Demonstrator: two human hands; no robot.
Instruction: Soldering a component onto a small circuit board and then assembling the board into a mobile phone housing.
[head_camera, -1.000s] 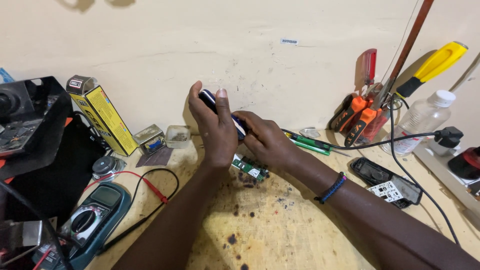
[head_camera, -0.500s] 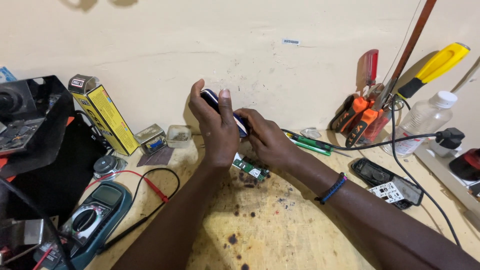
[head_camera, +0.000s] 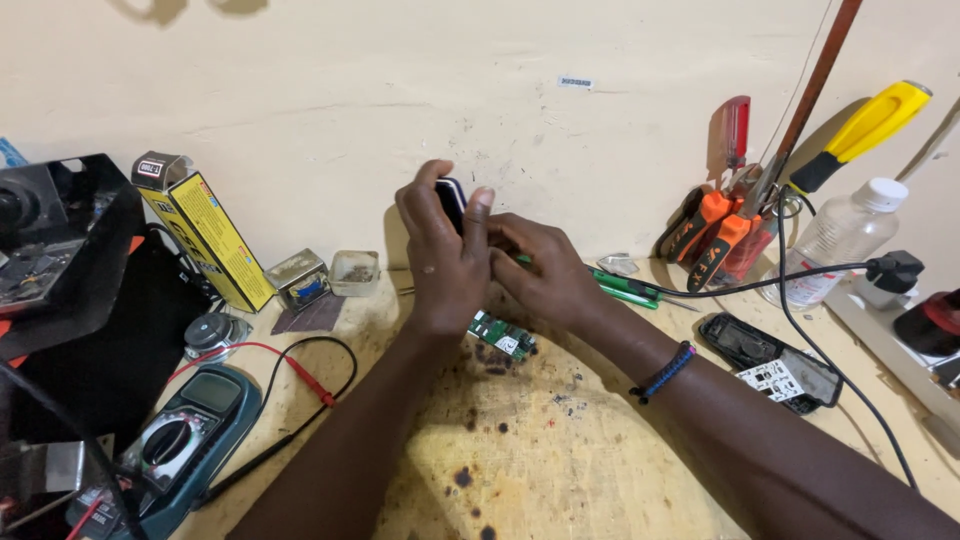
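I am gripping a small black device (head_camera: 452, 200) in my left hand (head_camera: 445, 255), fingers curled over its top and thumb pressed up its right side, holding it raised above the bench near the far wall. My right hand (head_camera: 545, 270) is closing in from the right, its fingers touching the device's lower part behind my left thumb; how firmly they pinch it I cannot tell.

Nearest to me, at the left, a multimeter (head_camera: 180, 445) is lying on the wooden bench (head_camera: 560, 470), its red lead (head_camera: 290, 370) curling toward the middle. Just under my hands a green circuit board (head_camera: 503, 337) is resting flat. To the right, an open black casing (head_camera: 775, 365) is lying near a black cable (head_camera: 800, 275). Farther back, a yellow box (head_camera: 205, 232) is leaning at the left beside two small tins (head_camera: 325, 275), a green screwdriver (head_camera: 625, 288) is lying by my right wrist, and orange pliers (head_camera: 720, 235) and a clear bottle (head_camera: 835, 240) are standing against the wall at the right.
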